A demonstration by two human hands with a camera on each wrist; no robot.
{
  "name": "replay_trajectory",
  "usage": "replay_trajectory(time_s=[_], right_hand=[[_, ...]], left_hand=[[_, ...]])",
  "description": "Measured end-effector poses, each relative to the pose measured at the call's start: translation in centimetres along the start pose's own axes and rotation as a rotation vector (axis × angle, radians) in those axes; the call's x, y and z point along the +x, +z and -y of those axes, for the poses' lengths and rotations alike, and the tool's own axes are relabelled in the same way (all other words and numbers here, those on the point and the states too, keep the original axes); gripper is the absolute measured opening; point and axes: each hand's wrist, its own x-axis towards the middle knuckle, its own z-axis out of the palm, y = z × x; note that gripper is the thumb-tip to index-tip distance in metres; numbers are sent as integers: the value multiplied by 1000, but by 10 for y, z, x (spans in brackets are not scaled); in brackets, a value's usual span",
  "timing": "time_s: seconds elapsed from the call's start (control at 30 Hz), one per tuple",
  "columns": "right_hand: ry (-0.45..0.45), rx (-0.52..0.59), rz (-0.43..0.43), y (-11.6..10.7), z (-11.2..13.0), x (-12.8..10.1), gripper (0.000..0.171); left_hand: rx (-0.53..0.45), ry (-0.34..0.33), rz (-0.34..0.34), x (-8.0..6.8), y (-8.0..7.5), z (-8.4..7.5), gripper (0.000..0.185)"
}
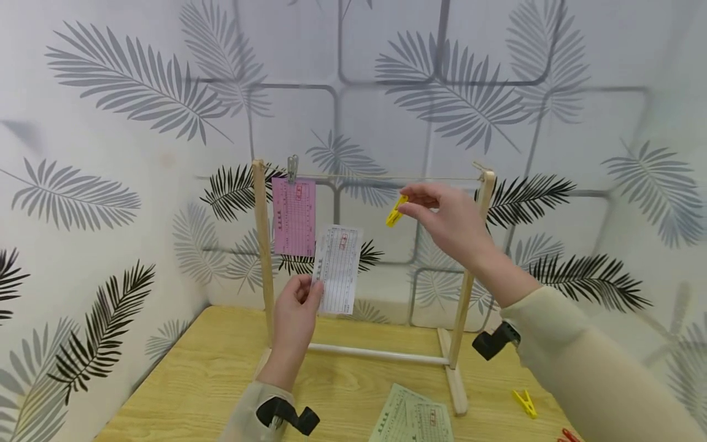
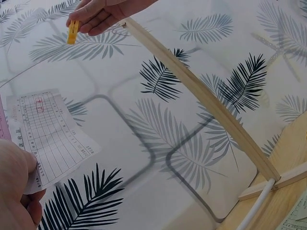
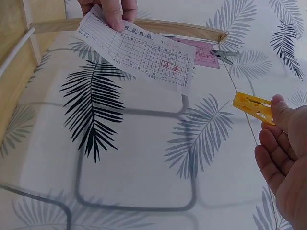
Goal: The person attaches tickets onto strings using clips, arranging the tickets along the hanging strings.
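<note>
One pink printed paper slip [image 1: 294, 218] already hangs at the left of a thin twine line [image 1: 359, 177], held by a grey clothespin [image 1: 292, 169], so that piece looks done. A white printed paper slip [image 1: 338, 270] is in the air below the line, to the right of the pink one and apart from the twine; its lower left edge is pinched between the thumb and fingers of the left hand [image 1: 295, 310]. The right hand [image 1: 450, 218] pinches a yellow plastic clothespin [image 1: 396, 212] between thumb and fingertips, just below the line and to the right of the white slip, which carries no pin. Pale green printed paper slips [image 1: 389, 414] lie overlapping on the near part of the table, unhung, so the work seems at an early stage. The twine runs between the two upright posts of a pale wooden frame [image 1: 466, 294], joined low down by a white rod [image 1: 381, 353]. The frame stands on a yellowish wood-grain table [image 1: 210, 356]; at the near right lie another yellow clothespin [image 1: 526, 403] and something red [image 1: 569, 436], partly cut off. Beyond rises a whitish wall [image 1: 298, 116] patterned with grey and black fern leaves.
</note>
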Motion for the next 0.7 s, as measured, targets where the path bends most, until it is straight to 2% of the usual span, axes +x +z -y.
replay_trajectory(time_s=[0.33,0.6,0.7], right_hand=[[53,48,62,-3,17,42,31],[39,6,64,5,33,76,30],[37,-13,73,11,35,85,30]], left_hand=[[2,-13,3,13,5,-15,13],[-50,9,-28,27,10,-22,14],[-56,13,-17,28,12,-27,14]])
